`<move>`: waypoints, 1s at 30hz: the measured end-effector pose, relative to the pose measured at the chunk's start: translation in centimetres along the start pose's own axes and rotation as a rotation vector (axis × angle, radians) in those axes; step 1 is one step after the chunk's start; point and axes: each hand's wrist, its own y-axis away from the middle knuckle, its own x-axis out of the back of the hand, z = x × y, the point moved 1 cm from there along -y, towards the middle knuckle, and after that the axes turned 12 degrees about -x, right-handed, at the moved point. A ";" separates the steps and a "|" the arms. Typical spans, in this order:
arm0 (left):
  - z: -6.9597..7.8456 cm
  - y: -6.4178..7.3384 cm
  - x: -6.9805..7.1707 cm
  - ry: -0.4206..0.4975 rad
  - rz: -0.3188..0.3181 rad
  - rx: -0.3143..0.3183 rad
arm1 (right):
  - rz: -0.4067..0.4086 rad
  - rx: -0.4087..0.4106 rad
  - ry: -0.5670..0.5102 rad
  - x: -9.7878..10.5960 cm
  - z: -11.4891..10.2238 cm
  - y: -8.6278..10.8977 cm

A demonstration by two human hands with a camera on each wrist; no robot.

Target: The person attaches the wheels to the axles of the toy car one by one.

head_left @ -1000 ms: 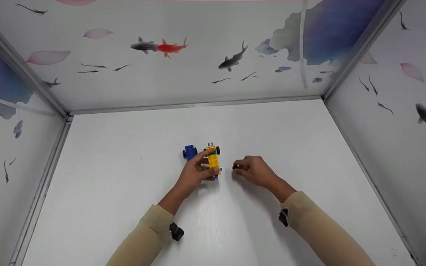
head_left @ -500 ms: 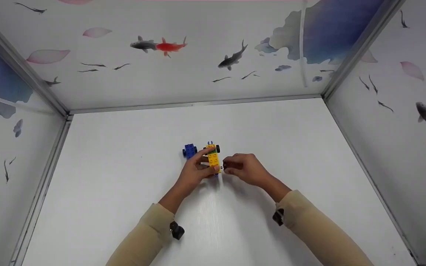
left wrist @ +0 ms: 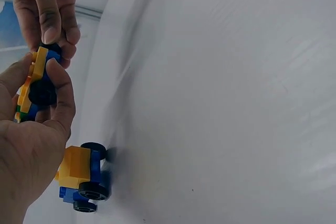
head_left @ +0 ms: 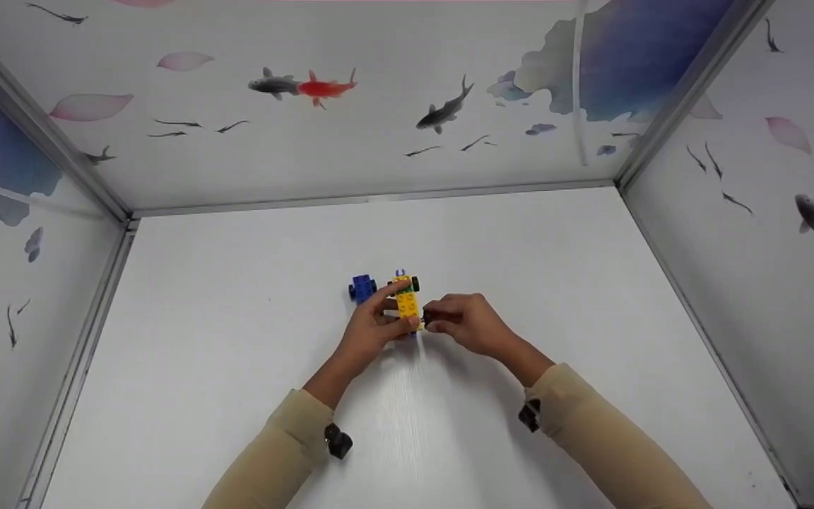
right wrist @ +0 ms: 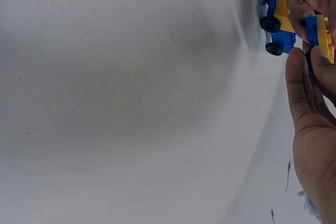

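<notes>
My left hand [head_left: 370, 331] grips a yellow and blue toy-brick car [head_left: 407, 304] by its sides, near the middle of the white table. The car has a dark wheel [head_left: 415, 283] at its far right corner. Between thumb and fingers, my right hand [head_left: 479, 326] pinches a small black wheel [head_left: 427, 318], right at the car's near right corner. Seen from the left wrist, that wheel [left wrist: 51, 49] sits against the end of the blue base. The right wrist view shows it mostly hidden by my fingertips [right wrist: 321, 56].
Just left of the held car stands another wheeled toy, with a blue studded part [head_left: 362, 288] in the head view and a yellow block [left wrist: 76, 166] in the left wrist view. White walls printed with fish [head_left: 327, 88] and petals enclose the table [head_left: 237, 367] at back and sides.
My right hand has moved left, bringing the black wheel from apart to up against the side of the car. The left hand and the car have barely moved.
</notes>
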 end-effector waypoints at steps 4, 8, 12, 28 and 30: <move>0.0 -0.1 -0.1 -0.002 0.002 -0.002 | 0.003 -0.005 0.013 0.0 0.2 0.1; -0.1 -0.2 -0.2 -0.008 0.006 0.000 | 0.007 0.000 -0.001 0.0 0.1 0.1; -0.2 -0.2 -0.3 0.003 0.010 0.009 | 0.002 -0.014 -0.019 -0.1 0.0 0.1; 0.0 0.1 -0.2 0.006 0.000 -0.023 | 0.001 -0.015 -0.011 -0.5 -0.5 -0.1; -0.1 0.1 -0.2 0.004 0.004 -0.029 | 0.005 -0.008 -0.001 -0.6 -0.7 -0.1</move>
